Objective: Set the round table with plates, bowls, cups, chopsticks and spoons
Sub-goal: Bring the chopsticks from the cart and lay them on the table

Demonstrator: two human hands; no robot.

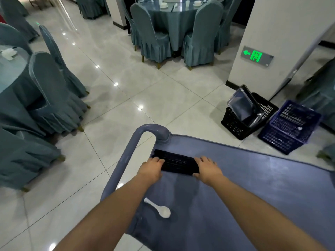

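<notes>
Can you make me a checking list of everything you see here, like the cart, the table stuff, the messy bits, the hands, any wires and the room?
Surface: blue-grey cart top, handle at its left.
Job's things: bundle of black chopsticks on the cart; one white spoon lying nearer the person.
Clutter: black basket holding a metal tray, and a blue basket, on the floor by the pillar.
Hands: left hand and right hand curl over the bundle's two ends.
Cables: nothing seen.
Surroundings: tiled floor, covered chairs, round tables, green exit sign.

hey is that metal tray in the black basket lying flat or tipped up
Tipped up. The metal tray leans at a slant in the black basket, its lower end down inside and its upper edge sticking out above the rim.
</notes>
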